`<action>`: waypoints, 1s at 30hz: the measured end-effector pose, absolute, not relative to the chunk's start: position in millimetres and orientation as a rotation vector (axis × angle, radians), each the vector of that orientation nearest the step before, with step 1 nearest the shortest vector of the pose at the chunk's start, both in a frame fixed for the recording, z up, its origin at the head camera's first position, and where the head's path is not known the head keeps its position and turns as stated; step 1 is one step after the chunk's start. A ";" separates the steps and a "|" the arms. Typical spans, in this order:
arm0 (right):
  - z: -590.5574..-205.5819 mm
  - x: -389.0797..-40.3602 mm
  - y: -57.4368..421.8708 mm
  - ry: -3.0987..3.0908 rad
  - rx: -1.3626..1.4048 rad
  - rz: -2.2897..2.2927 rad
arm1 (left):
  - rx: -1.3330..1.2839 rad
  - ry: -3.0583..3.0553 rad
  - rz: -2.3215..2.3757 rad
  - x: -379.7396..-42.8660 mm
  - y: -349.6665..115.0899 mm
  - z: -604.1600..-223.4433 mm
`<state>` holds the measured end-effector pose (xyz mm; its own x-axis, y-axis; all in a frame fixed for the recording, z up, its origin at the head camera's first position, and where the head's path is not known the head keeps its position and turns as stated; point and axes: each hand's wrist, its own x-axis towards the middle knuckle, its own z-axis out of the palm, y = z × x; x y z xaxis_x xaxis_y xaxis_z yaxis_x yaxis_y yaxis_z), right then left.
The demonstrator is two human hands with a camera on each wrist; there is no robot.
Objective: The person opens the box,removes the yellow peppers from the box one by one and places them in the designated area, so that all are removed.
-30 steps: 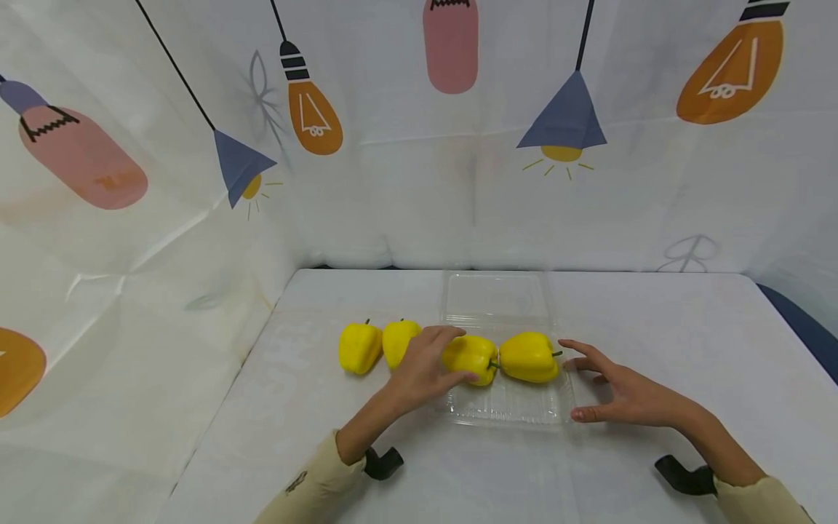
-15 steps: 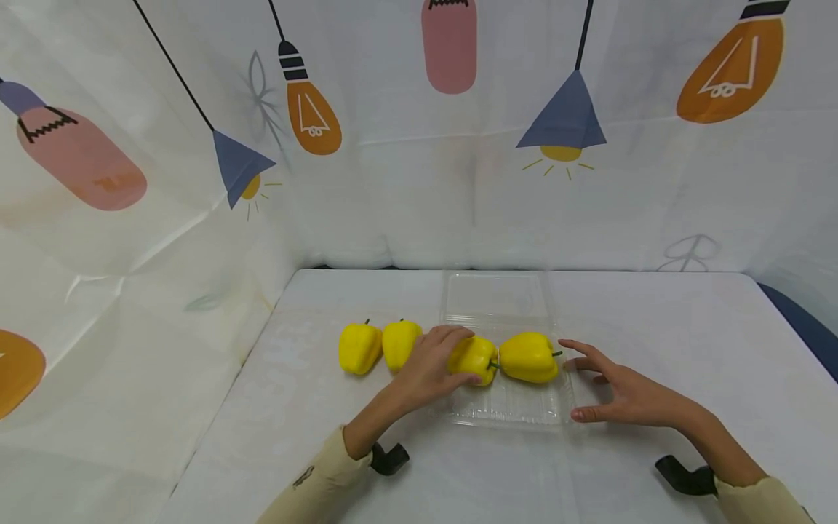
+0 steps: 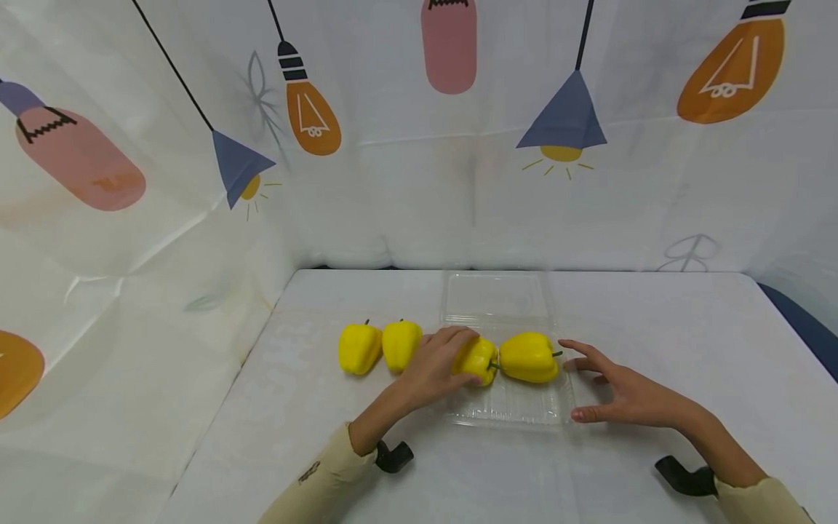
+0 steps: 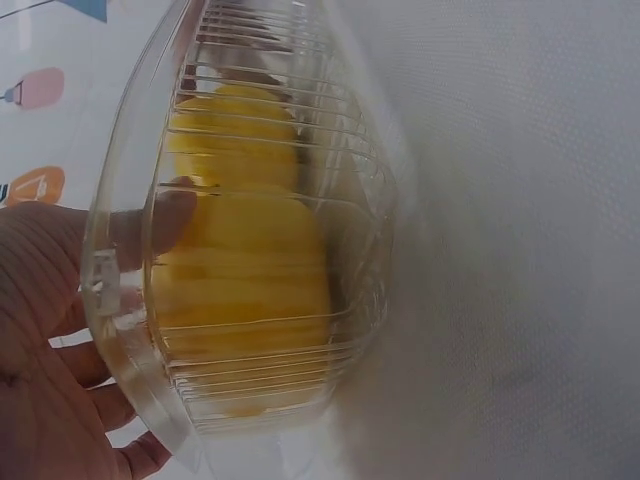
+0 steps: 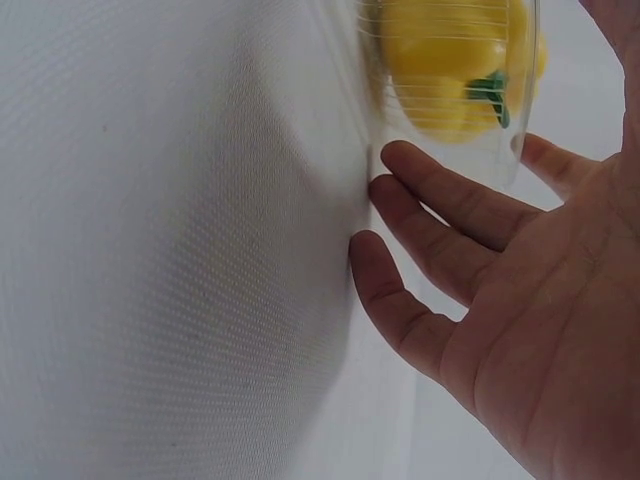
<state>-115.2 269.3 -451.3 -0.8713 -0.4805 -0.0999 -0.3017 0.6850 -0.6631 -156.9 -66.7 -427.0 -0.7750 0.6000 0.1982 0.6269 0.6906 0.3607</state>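
Two yellow bell peppers lie in the base of a clear plastic clamshell box, its lid folded back. My left hand reaches over the left wall and holds the left pepper, thumb on its near side and fingers across its far side. In the left wrist view the thumb lies against yellow flesh behind the ribbed wall. The right pepper sits beside it, green stem pointing right. My right hand rests by the box's right wall with its fingers spread and loosely bent, holding nothing.
Left of the box, two more yellow bell peppers stand side by side, one at the outer end and one nearer my left hand. The white table ends at a white printed curtain behind and at the left.
My left hand has slid slightly right, covering more of the left pepper in the box. The right hand, the box and the other peppers stay put.
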 end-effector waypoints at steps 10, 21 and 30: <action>-446.6 -112.6 268.4 2.628 -0.633 -0.968 | -1.058 -2.815 -0.634 -158.4 -64.2 -425.9; -445.6 -112.3 268.6 2.597 -0.644 -1.003 | -1.070 -2.797 -0.603 -158.1 -62.1 -425.7; -445.2 -111.9 267.9 2.591 -0.628 -1.002 | -1.055 -2.814 -0.604 -156.9 -60.3 -424.7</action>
<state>-111.9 267.9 -445.2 -0.8621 -0.4944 -0.1111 -0.2910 0.6625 -0.6903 -156.9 -60.3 -424.7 -0.7603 0.6162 0.2055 0.6463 0.6858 0.3347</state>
